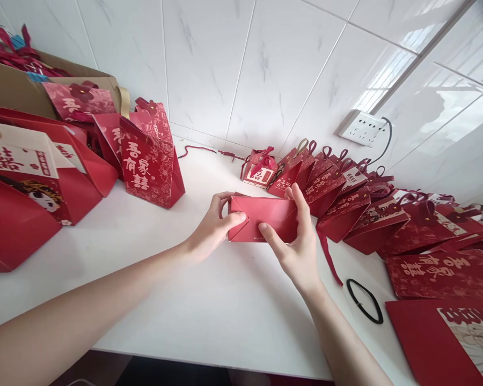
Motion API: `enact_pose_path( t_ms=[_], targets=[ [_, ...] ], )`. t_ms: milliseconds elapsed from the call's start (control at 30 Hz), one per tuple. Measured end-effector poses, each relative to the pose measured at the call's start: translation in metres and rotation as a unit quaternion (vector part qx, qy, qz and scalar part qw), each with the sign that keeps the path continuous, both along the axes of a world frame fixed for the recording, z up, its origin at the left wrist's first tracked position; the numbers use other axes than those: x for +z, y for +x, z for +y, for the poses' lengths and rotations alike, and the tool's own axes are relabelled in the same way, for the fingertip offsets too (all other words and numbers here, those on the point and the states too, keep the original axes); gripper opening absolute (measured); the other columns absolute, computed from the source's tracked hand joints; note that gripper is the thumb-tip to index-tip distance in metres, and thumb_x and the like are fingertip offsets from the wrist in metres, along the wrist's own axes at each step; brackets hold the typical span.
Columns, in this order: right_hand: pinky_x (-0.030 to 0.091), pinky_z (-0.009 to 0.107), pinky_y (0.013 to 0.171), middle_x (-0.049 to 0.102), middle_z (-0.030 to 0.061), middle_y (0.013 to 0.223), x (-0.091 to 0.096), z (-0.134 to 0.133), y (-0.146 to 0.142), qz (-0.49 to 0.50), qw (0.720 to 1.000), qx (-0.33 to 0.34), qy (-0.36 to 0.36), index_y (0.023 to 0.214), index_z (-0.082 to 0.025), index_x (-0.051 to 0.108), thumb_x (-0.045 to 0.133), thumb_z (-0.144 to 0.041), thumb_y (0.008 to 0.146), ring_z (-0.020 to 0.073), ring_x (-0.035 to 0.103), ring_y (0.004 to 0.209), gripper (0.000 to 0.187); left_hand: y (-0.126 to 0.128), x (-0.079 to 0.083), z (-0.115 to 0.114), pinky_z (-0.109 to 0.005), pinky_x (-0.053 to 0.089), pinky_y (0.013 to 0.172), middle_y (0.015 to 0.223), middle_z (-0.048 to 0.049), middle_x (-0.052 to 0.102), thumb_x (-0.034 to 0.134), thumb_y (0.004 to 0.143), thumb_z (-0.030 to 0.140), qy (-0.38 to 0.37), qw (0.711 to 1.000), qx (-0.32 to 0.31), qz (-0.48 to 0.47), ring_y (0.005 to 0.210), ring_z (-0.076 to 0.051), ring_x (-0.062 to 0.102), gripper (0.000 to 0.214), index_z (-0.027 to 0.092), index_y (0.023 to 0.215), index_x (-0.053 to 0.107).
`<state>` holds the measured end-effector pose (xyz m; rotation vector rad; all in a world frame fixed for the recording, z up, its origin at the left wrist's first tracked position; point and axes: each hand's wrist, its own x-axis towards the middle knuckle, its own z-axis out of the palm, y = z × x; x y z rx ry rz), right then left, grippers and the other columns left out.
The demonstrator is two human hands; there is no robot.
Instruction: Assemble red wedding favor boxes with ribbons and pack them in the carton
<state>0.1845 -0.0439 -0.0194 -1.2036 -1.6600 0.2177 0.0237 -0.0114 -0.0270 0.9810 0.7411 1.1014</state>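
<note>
Between my two hands is a red paper gift box (261,212), held above the white table with a plain panel of folded flaps toward me. Gripping its left end is my left hand (217,222), thumb pressed on the flap and fingers behind. My right hand (300,241) holds the right side, its thumb on the front panel and the other fingers up along the edge and behind. The far side of the box is hidden. Just behind it stands a small red box with a ribbon bow (261,167).
Folded red gift boxes (338,187) with loop handles line the right side. Flat red sheets (422,332), a black elastic band (364,301) and a red ribbon (329,257) lie nearer. More red boxes (148,161) and a cardboard carton (80,69) stand left. A socket (364,128) is on the tiled wall.
</note>
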Motion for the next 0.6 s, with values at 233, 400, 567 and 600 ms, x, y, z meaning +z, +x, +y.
enact_pose_path(
  t_ms=[233, 400, 567, 600],
  targets=[
    [0.035, 0.057, 0.106, 0.041, 0.0076, 0.145, -0.0015, 0.0013, 0.0005, -0.013, 1.0, 0.007, 0.01, 0.143, -0.032, 0.029, 0.065, -0.036, 0.08, 0.0292, 0.038, 0.133, 0.072, -0.0017, -0.0051, 0.0027, -0.033, 0.051, 0.075, 0.122, -0.0024, 0.051, 0.064, 0.072, 0.032, 0.054, 0.998, 0.005, 0.042, 0.104, -0.022, 0.056, 0.042, 0.027, 0.109, 0.044],
    [0.034, 0.056, 0.107, 0.039, 0.0071, 0.146, -0.0019, 0.0015, 0.0005, -0.015, 1.0, 0.009, 0.011, 0.143, -0.032, 0.029, 0.065, -0.035, 0.081, 0.0283, 0.036, 0.135, 0.072, -0.0005, -0.0053, 0.0022, -0.033, 0.051, 0.075, 0.123, -0.0029, 0.05, 0.064, 0.071, 0.03, 0.046, 0.998, 0.008, 0.043, 0.106, -0.023, 0.055, 0.042, 0.026, 0.108, 0.044],
    [0.033, 0.054, 0.108, 0.039, 0.0064, 0.147, -0.0024, 0.0002, 0.0011, 0.038, 0.999, 0.029, -0.005, 0.146, -0.034, 0.023, 0.059, -0.04, 0.085, 0.0255, 0.036, 0.135, 0.071, -0.0014, -0.0043, 0.0036, -0.03, 0.052, 0.071, 0.12, -0.0029, 0.054, 0.064, 0.073, 0.039, 0.011, 1.0, -0.005, -0.029, 0.103, -0.022, 0.057, 0.041, 0.025, 0.106, 0.045],
    [0.033, 0.053, 0.108, 0.039, 0.0059, 0.147, -0.0038, 0.0011, 0.0019, 0.074, 0.996, 0.043, -0.02, 0.147, -0.035, 0.018, 0.054, -0.042, 0.088, 0.0243, 0.037, 0.135, 0.069, -0.0019, -0.0045, 0.0044, -0.029, 0.051, 0.07, 0.118, -0.0032, 0.055, 0.061, 0.075, 0.045, -0.003, 0.998, -0.014, -0.053, 0.102, -0.022, 0.058, 0.039, 0.024, 0.104, 0.046]
  ],
)
